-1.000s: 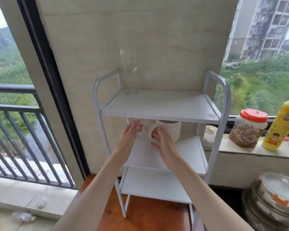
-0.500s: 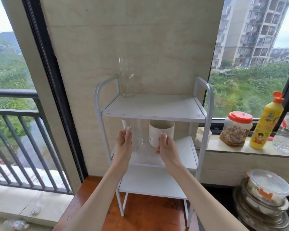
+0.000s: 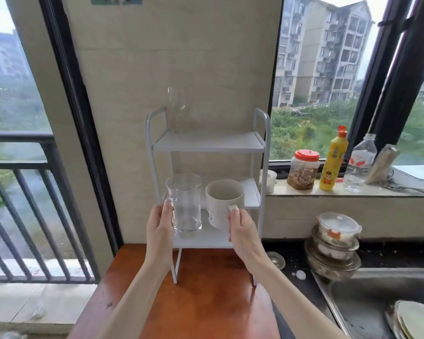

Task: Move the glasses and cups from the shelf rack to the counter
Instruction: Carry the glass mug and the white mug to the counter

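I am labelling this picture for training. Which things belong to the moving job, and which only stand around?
Job: glass mug in left hand; white cup in right hand; wine glass; shelf rack; counter.

Standing around: red-lidded jar, yellow bottle, water bottle, stacked bowls, sink.

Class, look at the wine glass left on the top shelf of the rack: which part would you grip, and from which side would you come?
Grip the wine glass probably by its stem, just under the bowl, coming from the open front. It stands upright at the back left corner of the rack, whose side rail blocks a sideways approach.
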The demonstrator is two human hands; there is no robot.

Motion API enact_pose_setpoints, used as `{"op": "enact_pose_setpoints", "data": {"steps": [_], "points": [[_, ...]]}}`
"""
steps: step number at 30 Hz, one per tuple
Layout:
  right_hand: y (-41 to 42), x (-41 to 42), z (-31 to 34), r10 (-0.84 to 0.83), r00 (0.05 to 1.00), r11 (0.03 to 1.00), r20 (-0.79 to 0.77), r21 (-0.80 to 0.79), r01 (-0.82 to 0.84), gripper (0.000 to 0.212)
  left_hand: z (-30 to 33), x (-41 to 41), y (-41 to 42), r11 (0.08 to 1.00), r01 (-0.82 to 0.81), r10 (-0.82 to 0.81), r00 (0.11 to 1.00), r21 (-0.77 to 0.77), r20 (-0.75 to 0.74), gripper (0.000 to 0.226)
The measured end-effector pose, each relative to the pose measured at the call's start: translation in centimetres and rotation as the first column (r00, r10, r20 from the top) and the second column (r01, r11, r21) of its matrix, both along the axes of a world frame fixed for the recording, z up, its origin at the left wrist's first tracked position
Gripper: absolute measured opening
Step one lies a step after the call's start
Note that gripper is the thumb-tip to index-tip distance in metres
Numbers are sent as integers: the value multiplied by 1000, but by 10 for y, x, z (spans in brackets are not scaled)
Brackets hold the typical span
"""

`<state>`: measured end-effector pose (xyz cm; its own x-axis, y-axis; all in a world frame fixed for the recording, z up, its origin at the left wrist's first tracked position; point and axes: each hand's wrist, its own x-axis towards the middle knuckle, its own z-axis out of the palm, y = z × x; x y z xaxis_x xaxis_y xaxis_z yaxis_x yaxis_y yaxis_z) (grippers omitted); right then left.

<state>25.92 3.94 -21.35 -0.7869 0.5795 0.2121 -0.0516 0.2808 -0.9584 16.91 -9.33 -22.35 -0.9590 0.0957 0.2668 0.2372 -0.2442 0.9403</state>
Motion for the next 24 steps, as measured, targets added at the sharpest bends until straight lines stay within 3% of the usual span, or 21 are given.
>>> {"op": "enact_pose_setpoints", "data": {"steps": [5, 12, 24], "points": [[-22, 83, -14, -117, 993, 993, -21, -13, 117, 35, -8, 61, -17, 986, 126, -137, 986, 113, 94, 36], [-7, 205, -22, -302, 953, 953, -21, -31, 301, 34, -12, 164, 5, 941, 303, -329, 922, 148, 202, 29], [66, 509, -31, -697, 716, 717, 39, -1, 697, 34, -35, 392, 151, 727, 663, -683, 672, 176, 287, 35]]}}
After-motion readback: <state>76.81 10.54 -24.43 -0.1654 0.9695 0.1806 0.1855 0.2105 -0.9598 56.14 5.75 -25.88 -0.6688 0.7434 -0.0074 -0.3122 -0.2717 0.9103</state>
